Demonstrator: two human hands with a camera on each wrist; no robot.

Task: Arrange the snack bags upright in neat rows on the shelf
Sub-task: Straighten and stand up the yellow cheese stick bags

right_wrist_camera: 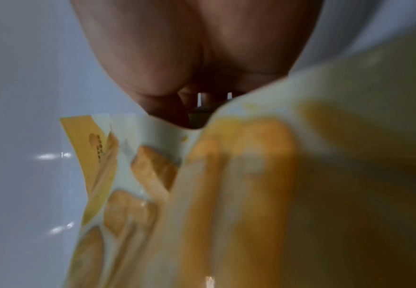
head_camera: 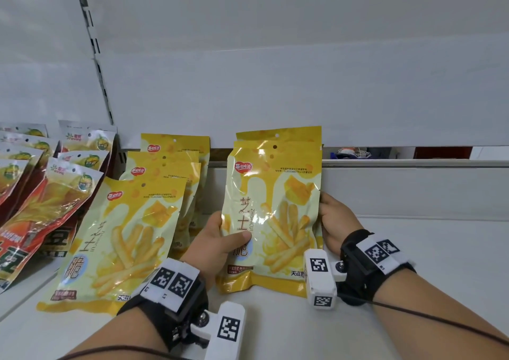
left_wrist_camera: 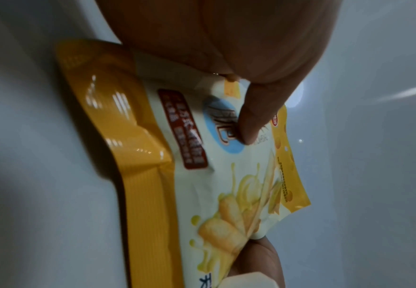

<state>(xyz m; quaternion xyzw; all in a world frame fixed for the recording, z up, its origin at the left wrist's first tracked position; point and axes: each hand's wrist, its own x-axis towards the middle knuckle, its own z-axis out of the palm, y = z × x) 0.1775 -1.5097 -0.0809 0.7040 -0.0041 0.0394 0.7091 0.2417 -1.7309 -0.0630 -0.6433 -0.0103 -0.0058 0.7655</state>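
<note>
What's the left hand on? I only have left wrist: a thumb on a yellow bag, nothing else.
Observer: The left hand grips the left edge of the front yellow bag of the right-hand stack, which stands upright on the shelf.
Operator: Right hand?
Observer: The right hand holds the same stack's right edge, fingers hidden behind the bags.
Operator: Other rows?
Observer: A second row of yellow bags leans back to the left, and red and orange bags lie beyond it.
</note>
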